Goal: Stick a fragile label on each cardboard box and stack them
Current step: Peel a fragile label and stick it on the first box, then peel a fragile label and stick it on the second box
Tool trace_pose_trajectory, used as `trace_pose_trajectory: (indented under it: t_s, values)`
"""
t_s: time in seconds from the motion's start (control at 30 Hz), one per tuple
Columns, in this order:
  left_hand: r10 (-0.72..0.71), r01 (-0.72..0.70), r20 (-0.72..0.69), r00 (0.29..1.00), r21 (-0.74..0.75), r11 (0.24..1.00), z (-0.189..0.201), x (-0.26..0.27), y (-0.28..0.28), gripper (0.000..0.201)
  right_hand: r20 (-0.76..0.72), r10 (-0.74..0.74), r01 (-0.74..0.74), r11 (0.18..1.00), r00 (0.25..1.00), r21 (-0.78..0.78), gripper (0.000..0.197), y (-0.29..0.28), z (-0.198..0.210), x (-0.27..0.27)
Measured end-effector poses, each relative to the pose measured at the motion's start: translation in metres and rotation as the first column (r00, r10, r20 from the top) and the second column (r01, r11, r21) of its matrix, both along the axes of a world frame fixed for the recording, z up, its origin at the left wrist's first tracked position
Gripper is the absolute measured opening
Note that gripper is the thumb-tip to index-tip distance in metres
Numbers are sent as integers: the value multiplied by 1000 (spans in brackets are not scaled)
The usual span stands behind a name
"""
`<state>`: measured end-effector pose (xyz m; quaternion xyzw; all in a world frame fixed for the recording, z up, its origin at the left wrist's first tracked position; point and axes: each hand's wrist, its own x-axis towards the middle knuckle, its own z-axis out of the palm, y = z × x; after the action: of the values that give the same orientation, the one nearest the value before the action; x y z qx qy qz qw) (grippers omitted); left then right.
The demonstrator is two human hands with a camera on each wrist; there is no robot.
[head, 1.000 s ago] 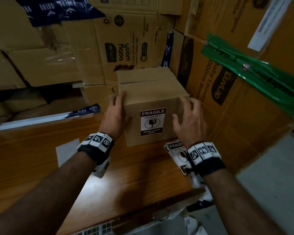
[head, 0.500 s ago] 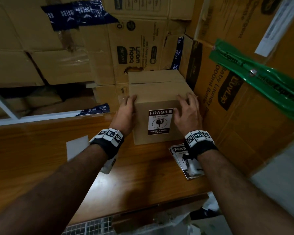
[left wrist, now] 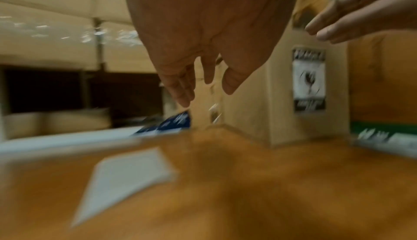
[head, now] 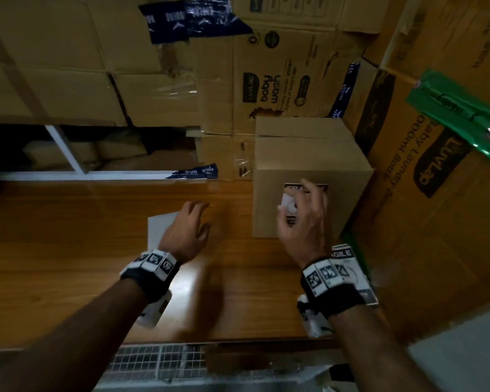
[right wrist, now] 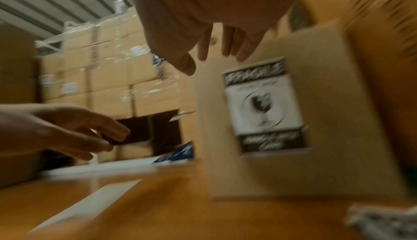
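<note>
Labelled box (head: 309,165) at bench (head: 82,236) far right corner; left hand (head: 186,232), right hand (head: 304,222) empty, fingers loose; careless stacking risks toppling

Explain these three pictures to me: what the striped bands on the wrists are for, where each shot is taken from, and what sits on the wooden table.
No machine here: a person works with bare hands. The bands carry small cameras. The big picture comes from a camera on the head; the two blurred ones look along each hand from the wrists. On the brown wooden table stands a small plain cardboard box with a black-and-white fragile label stuck on its front. A white paper sheet lies by the left hand, and a stack of spare fragile labels near the right hand. Both hands are open and hold nothing.
</note>
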<state>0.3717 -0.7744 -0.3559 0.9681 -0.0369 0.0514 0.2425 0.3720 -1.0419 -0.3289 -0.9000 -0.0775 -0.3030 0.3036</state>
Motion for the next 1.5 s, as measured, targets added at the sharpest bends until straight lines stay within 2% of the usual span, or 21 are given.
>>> trace_pose_trajectory:
  t_s: [0.07,0.17,0.33,0.53,0.63,0.87,0.97,1.07,1.13,1.23,1.33,1.4,1.43,1.5]
  values:
    - [51,-49,-74,996,33,998,-19,-23,27,54,-142,96,-102,994,985,-30,29,26,-16,-11]
    - [113,-105,-151,982,62,993,-43,-57,67,51,-349,194,-239,967,917,-91,22,60,-40,-26]
    - [190,-187,-182,965,32,982,-70,-98,141,37,-543,274,-423,891,794,-168,21,111,-69,-42]
    - [256,-253,-146,956,40,967,-70,-130,245,25,-620,299,-509,840,725,-190,25,198,-67,-43]
    - [312,-308,-113,943,50,950,-61,-134,301,25,-599,364,-560,810,713,-175,18,254,-61,-39]
    - [528,-529,51,848,14,848,-12,-181,425,29,-604,507,-719,674,615,-167,15,408,-22,-34]
    - [630,-637,176,756,-23,771,29,-210,472,34,-573,601,-801,572,556,-177,16,468,3,-28]
    - [718,-732,279,638,-70,678,76,-240,502,37,-537,717,-888,435,444,-152,6,521,38,-25]
    - [735,-768,381,561,-91,634,112,-256,519,39,-456,783,-906,380,423,-186,11,557,61,-26]
    - [729,-799,520,445,-138,585,165,-279,546,39,-309,872,-924,348,380,-156,30,608,94,-38]
    - [709,-816,655,261,-242,525,208,-302,576,30,-128,939,-947,308,318,-91,50,655,130,-59]
    - [701,-813,696,153,-315,490,230,-318,603,27,3,954,-950,297,298,-90,62,687,153,-75]
    - [716,-810,687,127,-345,474,239,-325,620,33,48,954,-950,298,295,-94,67,702,163,-85]
    - [771,-807,622,137,-382,451,254,-336,655,56,112,948,-945,309,297,-108,77,735,182,-106]
